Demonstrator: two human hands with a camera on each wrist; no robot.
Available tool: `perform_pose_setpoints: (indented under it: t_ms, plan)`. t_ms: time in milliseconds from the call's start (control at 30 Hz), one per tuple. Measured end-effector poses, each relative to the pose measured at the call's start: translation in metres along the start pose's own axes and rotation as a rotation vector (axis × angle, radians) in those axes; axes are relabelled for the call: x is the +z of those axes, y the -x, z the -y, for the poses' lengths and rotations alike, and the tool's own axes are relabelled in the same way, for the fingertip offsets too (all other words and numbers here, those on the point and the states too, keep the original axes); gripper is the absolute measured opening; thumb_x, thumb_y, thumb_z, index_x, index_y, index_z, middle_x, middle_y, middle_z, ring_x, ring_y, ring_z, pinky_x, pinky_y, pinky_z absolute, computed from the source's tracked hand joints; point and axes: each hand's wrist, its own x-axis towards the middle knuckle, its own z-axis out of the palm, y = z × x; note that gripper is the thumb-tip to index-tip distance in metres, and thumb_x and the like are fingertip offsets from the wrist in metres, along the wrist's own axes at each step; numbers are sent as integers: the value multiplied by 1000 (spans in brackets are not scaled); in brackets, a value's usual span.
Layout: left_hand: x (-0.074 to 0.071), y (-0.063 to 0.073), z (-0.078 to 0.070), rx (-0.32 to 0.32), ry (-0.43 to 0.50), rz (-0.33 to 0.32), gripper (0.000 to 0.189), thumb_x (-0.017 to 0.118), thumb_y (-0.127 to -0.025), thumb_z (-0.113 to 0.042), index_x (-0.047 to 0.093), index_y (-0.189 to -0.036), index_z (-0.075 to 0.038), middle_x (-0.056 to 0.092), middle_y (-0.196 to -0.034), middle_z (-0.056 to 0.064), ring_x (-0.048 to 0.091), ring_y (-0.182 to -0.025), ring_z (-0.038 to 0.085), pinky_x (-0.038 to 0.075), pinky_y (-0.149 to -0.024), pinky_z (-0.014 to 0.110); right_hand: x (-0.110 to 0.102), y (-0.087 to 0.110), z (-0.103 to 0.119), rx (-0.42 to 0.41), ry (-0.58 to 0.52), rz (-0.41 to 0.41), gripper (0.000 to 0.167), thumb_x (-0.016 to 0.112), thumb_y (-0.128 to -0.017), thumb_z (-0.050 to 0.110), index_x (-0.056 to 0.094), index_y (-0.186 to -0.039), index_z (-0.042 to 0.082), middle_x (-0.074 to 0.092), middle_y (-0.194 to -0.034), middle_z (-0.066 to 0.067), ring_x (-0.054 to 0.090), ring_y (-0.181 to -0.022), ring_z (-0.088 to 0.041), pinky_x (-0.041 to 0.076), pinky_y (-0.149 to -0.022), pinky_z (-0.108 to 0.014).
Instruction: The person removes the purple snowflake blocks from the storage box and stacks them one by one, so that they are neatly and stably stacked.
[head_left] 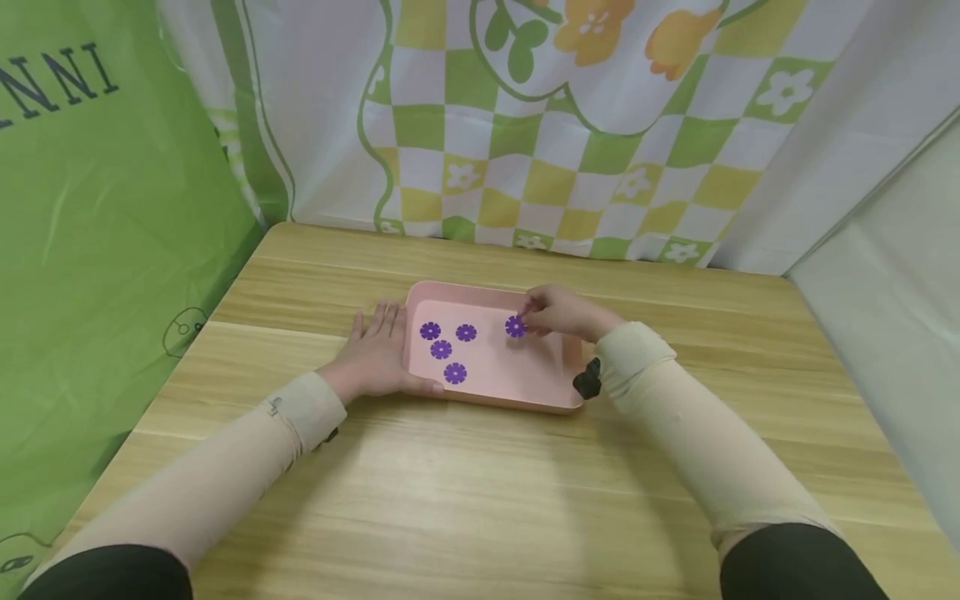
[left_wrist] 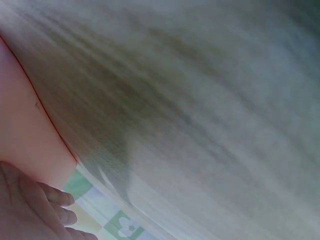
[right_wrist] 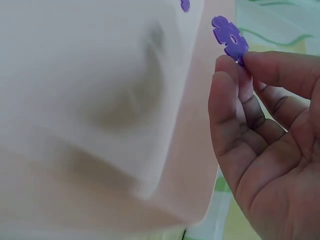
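Note:
A shallow pink tray (head_left: 517, 398) lies on the wooden table, with several purple snowflake discs (head_left: 455, 373) on the left part of its floor. My right hand (head_left: 562, 313) is over the tray's right half and pinches one purple snowflake disc (right_wrist: 231, 39) between thumb and fingertips. In the right wrist view this disc stands tilted, clear of the tray floor. My left hand (head_left: 378, 354) rests at the tray's left end, fingers straight and spread, thumb along the near rim. The left wrist view catches only part of this hand (left_wrist: 30, 207) beside the tray's pink wall (left_wrist: 30, 130).
The wooden table (head_left: 480, 500) stretches around the tray on all sides. Behind it hangs a green, yellow and white checked curtain (head_left: 547, 183). A green cloth (head_left: 112, 250) hangs on the left and a pale cloth (head_left: 892, 242) on the right.

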Motion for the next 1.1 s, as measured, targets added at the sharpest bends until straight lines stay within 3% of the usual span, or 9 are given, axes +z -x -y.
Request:
perform_pose_setpoints:
  t_ms: [267, 767, 1100]
  plan:
    - [0, 2, 1, -6, -6, 11, 157, 62, -64, -97, -4, -161, 8, -7, -168, 26, -12, -155, 40, -16, -120, 58, -17, 14, -14, 4, -78, -46, 17, 57, -103, 2, 60, -115, -10, 67, -108, -17, 65, -99, -26, 58, -92, -42]
    - [1, 1, 1, 0, 4, 4, 157, 60, -64, -98, -4, -161, 7, -6, -169, 25, -11, -155, 39, -15, -120, 57, -44, 45, -55, 42, -191, -166, 24, 55, -104, 0, 56, -121, -16, 64, -104, -11, 64, -88, -9, 58, -81, -22]
    - [-1, 1, 0, 1, 6, 4, 157, 59, -63, -99, -6, -161, 6, -7, -169, 24, -12, -155, 38, -15, -120, 56, -60, 73, -78, 70, -218, -190, 28, 49, -107, 2, 50, -127, -18, 65, -106, -6, 63, -90, -5, 57, -87, -25]
